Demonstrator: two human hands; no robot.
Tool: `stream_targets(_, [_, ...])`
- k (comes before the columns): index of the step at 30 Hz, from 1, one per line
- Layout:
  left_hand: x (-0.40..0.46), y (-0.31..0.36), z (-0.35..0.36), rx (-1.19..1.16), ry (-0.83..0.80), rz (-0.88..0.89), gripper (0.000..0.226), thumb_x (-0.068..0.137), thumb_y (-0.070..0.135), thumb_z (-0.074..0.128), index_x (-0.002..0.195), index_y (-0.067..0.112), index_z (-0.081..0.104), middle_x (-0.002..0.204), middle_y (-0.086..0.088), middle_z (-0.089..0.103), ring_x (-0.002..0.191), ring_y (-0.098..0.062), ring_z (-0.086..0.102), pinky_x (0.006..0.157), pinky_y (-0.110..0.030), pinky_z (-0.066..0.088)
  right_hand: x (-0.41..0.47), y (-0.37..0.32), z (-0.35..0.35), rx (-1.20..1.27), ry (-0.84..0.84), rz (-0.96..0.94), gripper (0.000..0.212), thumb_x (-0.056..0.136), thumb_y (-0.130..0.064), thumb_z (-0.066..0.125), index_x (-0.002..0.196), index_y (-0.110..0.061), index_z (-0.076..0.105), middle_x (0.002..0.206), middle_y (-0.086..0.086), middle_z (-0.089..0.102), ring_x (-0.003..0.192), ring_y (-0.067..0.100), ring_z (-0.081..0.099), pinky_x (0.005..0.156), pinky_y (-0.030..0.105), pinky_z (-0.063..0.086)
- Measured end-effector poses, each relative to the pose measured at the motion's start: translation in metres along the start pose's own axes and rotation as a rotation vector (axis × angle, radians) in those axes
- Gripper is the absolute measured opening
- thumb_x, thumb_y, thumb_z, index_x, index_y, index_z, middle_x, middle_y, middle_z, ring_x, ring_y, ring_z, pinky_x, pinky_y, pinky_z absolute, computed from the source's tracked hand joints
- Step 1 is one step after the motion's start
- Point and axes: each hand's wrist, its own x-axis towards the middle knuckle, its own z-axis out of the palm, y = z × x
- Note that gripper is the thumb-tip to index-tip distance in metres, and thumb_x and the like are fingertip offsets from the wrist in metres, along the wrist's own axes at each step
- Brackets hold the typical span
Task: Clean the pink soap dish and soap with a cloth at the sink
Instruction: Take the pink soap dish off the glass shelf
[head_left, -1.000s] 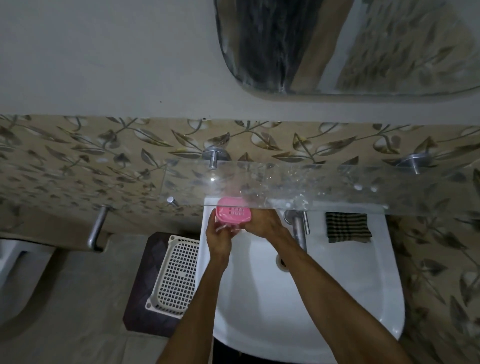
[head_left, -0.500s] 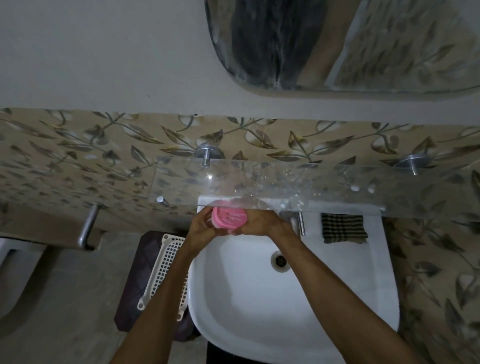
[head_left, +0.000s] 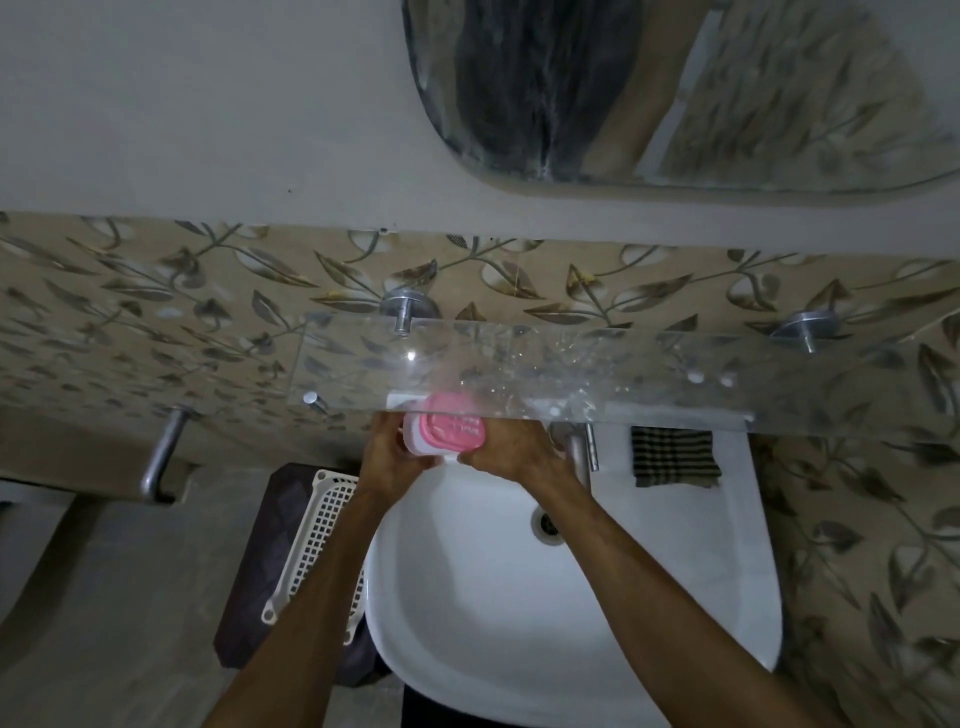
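The pink soap dish (head_left: 454, 430) is held over the back left rim of the white sink (head_left: 519, 623), just under the front edge of the glass shelf. Its pink part sits on a white lower part, tilted toward me. My left hand (head_left: 389, 457) grips its left end and my right hand (head_left: 511, 452) grips its right end. The soap itself is not visible. A dark checked cloth (head_left: 674, 457) lies folded on the sink's back right ledge, apart from both hands.
A glass shelf (head_left: 623, 379) on metal brackets juts out above the sink's back edge. A metal tap (head_left: 576, 449) stands right of my right hand. A white plastic basket (head_left: 317, 540) rests on a dark stool left of the sink. A mirror (head_left: 675, 88) hangs above.
The dish has tilted and now shows a white lower part under the pink part. My hands stayed at its two ends near the shelf edge.
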Motion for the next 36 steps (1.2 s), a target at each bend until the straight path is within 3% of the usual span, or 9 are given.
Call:
stream_targets(4, [-0.003, 0.003, 0.007, 0.019, 0.070, -0.039, 0.085, 0.065, -0.011, 0.093, 0.138, -0.005, 0.051, 0.136, -0.026, 0.049, 0.122, -0.044, 0.059, 0.095, -0.061, 0.057, -0.009, 0.001, 0.002, -0.008, 0.072, -0.014, 0.029, 0.083, -0.025, 0.082, 0.108, -0.015, 0.071, 0.102, 0.007, 0.076, 0.096, 0.024, 0.071, 0.082, 0.031, 0.055])
stream_targets(8, [0.000, -0.002, 0.011, -0.039, 0.095, -0.049, 0.088, 0.066, -0.009, 0.093, 0.140, -0.002, 0.046, 0.129, -0.002, 0.045, 0.115, -0.033, 0.060, 0.081, -0.018, 0.058, -0.016, 0.002, 0.004, -0.013, 0.162, -0.055, 0.020, 0.078, -0.024, 0.082, 0.086, -0.023, 0.063, 0.080, 0.001, 0.069, 0.077, 0.023, 0.069, 0.067, 0.026, 0.048])
stream_targets(13, [-0.024, -0.002, 0.013, 0.080, 0.316, -0.027, 0.073, 0.072, -0.003, 0.088, 0.137, 0.004, 0.057, 0.131, -0.015, 0.051, 0.101, -0.025, 0.059, 0.084, -0.031, 0.051, -0.027, 0.001, 0.011, 0.021, 0.247, -0.077, 0.046, 0.070, -0.028, 0.088, 0.111, -0.017, 0.070, 0.100, 0.002, 0.074, 0.089, 0.022, 0.070, 0.075, 0.026, 0.052])
stream_targets(17, [-0.071, 0.020, 0.038, -0.484, 0.518, -0.175, 0.025, 0.093, 0.001, 0.070, 0.114, 0.014, 0.071, 0.107, -0.011, 0.067, 0.094, -0.028, 0.062, 0.077, -0.040, 0.054, -0.048, -0.002, 0.023, 0.113, 0.310, -0.082, 0.092, 0.061, -0.039, 0.095, 0.141, -0.018, 0.054, 0.131, 0.004, 0.065, 0.120, 0.025, 0.059, 0.096, 0.034, 0.053])
stream_targets(19, [-0.091, 0.030, 0.044, -0.872, 0.360, -0.430, 0.018, 0.100, 0.028, 0.061, 0.106, 0.016, 0.073, 0.100, -0.010, 0.073, 0.099, -0.032, 0.065, 0.081, -0.040, 0.056, -0.057, -0.003, 0.028, 0.134, 0.296, -0.096, 0.089, 0.064, -0.045, 0.092, 0.140, -0.020, 0.054, 0.127, 0.002, 0.065, 0.118, 0.024, 0.058, 0.093, 0.035, 0.055])
stream_targets(23, [-0.120, 0.037, 0.042, -1.315, -0.095, -0.675, 0.067, 0.094, 0.064, 0.059, 0.133, 0.010, 0.067, 0.130, -0.022, 0.068, 0.124, -0.039, 0.061, 0.115, -0.059, 0.039, -0.086, -0.002, 0.028, 0.179, 0.216, -0.160, 0.072, 0.071, -0.043, 0.087, 0.134, -0.022, 0.059, 0.123, -0.002, 0.066, 0.116, 0.020, 0.058, 0.097, 0.035, 0.053])
stream_targets(27, [-0.134, 0.046, 0.046, -1.392, -0.225, -0.647, 0.065, 0.097, 0.063, 0.055, 0.132, 0.010, 0.068, 0.130, -0.023, 0.066, 0.115, -0.039, 0.064, 0.099, -0.057, 0.048, -0.119, 0.008, 0.023, 0.252, 0.236, -0.255, 0.056, 0.071, -0.026, 0.086, 0.122, -0.014, 0.066, 0.113, 0.003, 0.071, 0.106, 0.013, 0.058, 0.092, 0.017, 0.043])
stream_targets(33, [-0.146, 0.065, 0.067, -1.389, -0.339, -0.671, 0.061, 0.086, 0.057, 0.070, 0.122, 0.007, 0.072, 0.119, -0.021, 0.070, 0.108, -0.038, 0.068, 0.090, -0.051, 0.057, -0.156, 0.031, 0.012, 0.251, 0.068, -0.195, 0.089, 0.070, -0.027, 0.086, 0.150, -0.022, 0.049, 0.146, -0.003, 0.057, 0.134, 0.013, 0.051, 0.109, 0.026, 0.046])
stream_targets(36, [-0.151, 0.075, 0.081, -1.348, -0.306, -0.689, 0.066, 0.086, 0.052, 0.069, 0.134, 0.008, 0.062, 0.142, -0.026, 0.061, 0.131, -0.048, 0.057, 0.104, -0.064, 0.049, -0.171, 0.066, -0.002, 0.568, 0.392, 0.041, 0.051, 0.079, -0.029, 0.079, 0.128, -0.034, 0.068, 0.127, -0.015, 0.070, 0.113, 0.006, 0.067, 0.093, 0.018, 0.054])
